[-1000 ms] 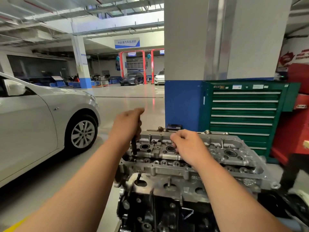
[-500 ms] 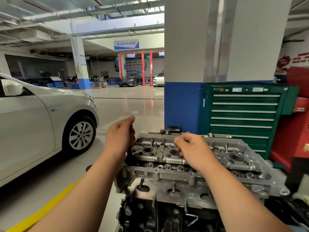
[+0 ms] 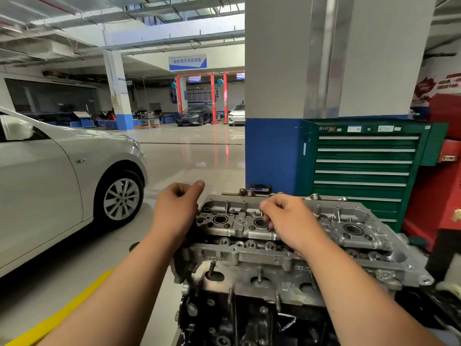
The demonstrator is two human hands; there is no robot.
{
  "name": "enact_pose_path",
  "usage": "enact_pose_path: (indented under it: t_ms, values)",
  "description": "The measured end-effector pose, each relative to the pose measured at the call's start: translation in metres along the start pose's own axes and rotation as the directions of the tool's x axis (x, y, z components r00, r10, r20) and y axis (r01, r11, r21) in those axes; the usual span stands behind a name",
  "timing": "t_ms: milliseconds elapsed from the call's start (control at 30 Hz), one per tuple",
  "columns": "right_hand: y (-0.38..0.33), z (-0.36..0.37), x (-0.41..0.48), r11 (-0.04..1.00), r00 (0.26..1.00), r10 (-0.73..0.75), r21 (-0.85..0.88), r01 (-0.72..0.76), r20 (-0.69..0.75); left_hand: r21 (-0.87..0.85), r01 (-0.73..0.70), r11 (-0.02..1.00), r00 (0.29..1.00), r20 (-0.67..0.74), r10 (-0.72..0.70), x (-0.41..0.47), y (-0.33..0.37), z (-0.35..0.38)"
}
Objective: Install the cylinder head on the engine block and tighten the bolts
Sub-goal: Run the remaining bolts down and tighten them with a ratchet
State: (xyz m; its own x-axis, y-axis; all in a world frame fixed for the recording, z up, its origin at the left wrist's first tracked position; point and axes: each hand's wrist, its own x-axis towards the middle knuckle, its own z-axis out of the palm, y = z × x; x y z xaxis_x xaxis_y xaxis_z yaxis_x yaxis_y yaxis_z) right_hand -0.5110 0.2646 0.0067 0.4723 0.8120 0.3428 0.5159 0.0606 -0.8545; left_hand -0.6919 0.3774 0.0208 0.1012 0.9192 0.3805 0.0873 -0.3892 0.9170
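Note:
The grey aluminium cylinder head (image 3: pixel 354 228) sits on top of the dark engine block (image 3: pixel 239 318), low in the centre of the view. My left hand (image 3: pixel 177 208) is at the head's left end, its fingers curled round a dark rod (image 3: pixel 192 232). Only the rod's lower part shows below the fist, so I cannot tell whether it is a bolt or a tool shaft. My right hand (image 3: pixel 287 221) hovers over the middle of the head beside a round bore (image 3: pixel 260 223). Its fingertips pinch something small that the fingers hide.
A silver car (image 3: pixel 62 176) is parked close on the left, and a yellow floor line (image 3: pixel 57 318) runs beneath my left arm. A green drawer tool cabinet (image 3: pixel 361 168) stands behind the engine against a blue-and-white pillar (image 3: pixel 272 156), with red equipment (image 3: pixel 441 196) at the right.
My left hand has sunk lower at the head's left end, so less of the dark rod shows. The right hand stays over the same bore.

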Motion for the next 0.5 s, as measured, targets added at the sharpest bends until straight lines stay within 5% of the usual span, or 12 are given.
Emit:
enact_pose_path:
  t_ms: [200,500]
  values:
    - [-0.002,0.000,-0.001,1.000,1.000,0.000,0.013,0.000,0.008,-0.039,0.033,0.999,0.997,-0.064,-0.036,-0.007,0.008,0.022]
    - [-0.004,-0.001,-0.004,1.000,1.000,0.005,0.008,-0.005,0.009,-0.226,0.216,0.950,0.953,0.261,-0.155,0.006,0.016,0.011]
